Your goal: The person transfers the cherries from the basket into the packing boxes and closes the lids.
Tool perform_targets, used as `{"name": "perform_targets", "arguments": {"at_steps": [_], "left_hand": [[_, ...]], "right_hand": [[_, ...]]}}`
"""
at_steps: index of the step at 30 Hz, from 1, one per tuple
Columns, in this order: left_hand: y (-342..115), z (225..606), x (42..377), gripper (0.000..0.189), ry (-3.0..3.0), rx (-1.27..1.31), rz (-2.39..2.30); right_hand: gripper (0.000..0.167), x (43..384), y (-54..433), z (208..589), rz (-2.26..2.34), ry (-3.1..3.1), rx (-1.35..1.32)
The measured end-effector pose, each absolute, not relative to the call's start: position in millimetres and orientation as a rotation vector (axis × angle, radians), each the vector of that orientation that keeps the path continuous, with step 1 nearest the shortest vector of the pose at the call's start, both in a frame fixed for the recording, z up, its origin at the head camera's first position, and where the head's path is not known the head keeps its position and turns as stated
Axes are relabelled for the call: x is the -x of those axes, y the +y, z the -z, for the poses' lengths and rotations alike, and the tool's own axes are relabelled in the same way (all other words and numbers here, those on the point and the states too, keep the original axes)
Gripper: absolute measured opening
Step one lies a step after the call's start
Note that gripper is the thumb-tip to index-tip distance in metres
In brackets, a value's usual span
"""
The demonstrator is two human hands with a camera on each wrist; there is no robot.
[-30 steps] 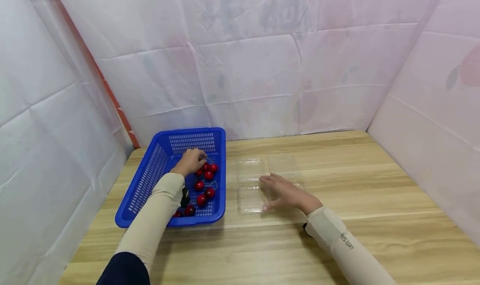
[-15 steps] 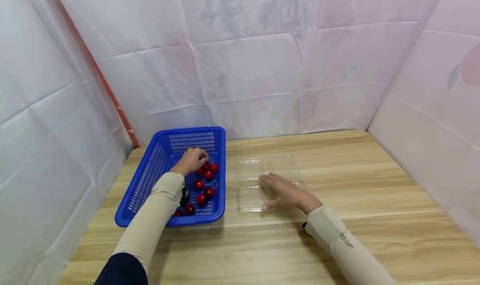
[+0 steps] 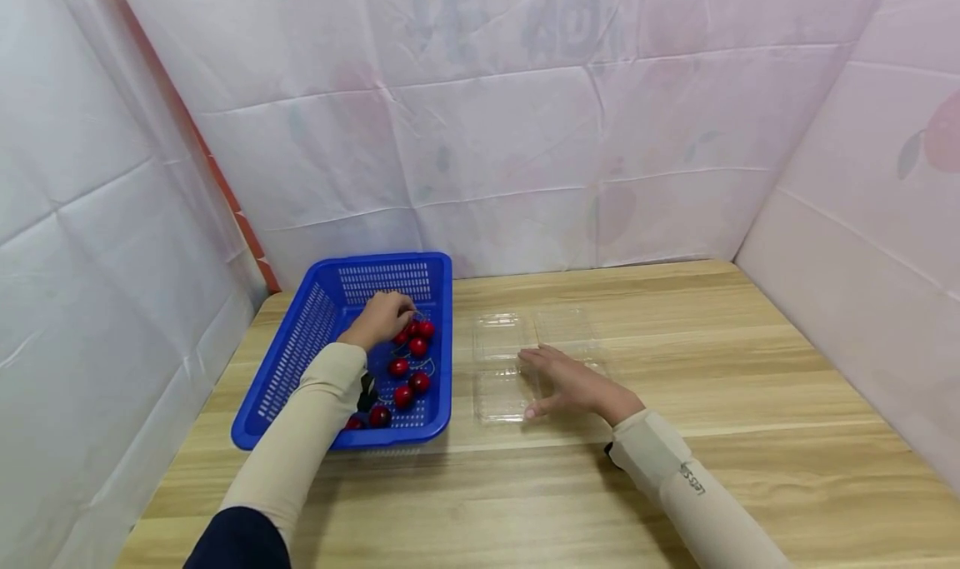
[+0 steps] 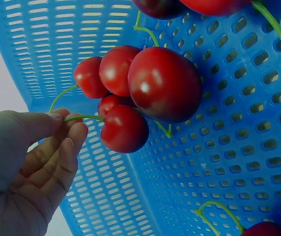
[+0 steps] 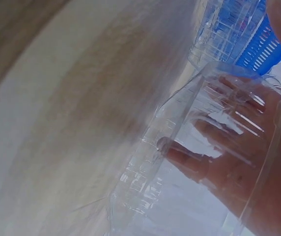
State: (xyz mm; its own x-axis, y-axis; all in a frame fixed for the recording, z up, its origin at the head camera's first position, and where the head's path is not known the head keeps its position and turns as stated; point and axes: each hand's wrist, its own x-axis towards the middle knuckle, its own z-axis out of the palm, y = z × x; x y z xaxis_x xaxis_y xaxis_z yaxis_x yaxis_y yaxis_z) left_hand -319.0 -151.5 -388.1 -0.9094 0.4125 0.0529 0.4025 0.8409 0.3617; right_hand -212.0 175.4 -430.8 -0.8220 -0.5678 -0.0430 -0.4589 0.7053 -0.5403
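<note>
Inside the blue plastic basket (image 3: 337,440), my left hand (image 3: 381,317) pinches a green cherry stem between thumb and fingertips. In the left wrist view that stem runs to a red cherry (image 4: 125,129). A second cherry (image 4: 90,77) has its stem ending at the same fingertips; whether it is gripped too, I cannot tell. Several other cherries (image 3: 402,396) lie on the basket floor. My right hand (image 3: 573,383) rests, fingers spread, at a clear plastic clamshell box (image 3: 501,396). Through its transparent wall the right wrist view shows the fingers (image 5: 184,160) of that hand.
The wooden table (image 3: 480,502) carries the basket on the left and the clear box right of it. White printed sheeting (image 3: 510,136) walls the back and both sides. The basket's raised rim surrounds the left hand.
Both hands stay almost in place. The left hand shifts only very slightly, and the cherries near its fingertips move a little. The right hand and the clear box look unchanged.
</note>
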Motion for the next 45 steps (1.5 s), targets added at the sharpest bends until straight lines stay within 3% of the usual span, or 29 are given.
{"name": "perform_targets", "arguments": {"at_steps": [45], "left_hand": [[-149, 363, 305, 0.021, 3.108, -0.802, -0.796]], "right_hand": [[0.098, 211, 176, 429, 0.793, 2.681, 0.835]]}}
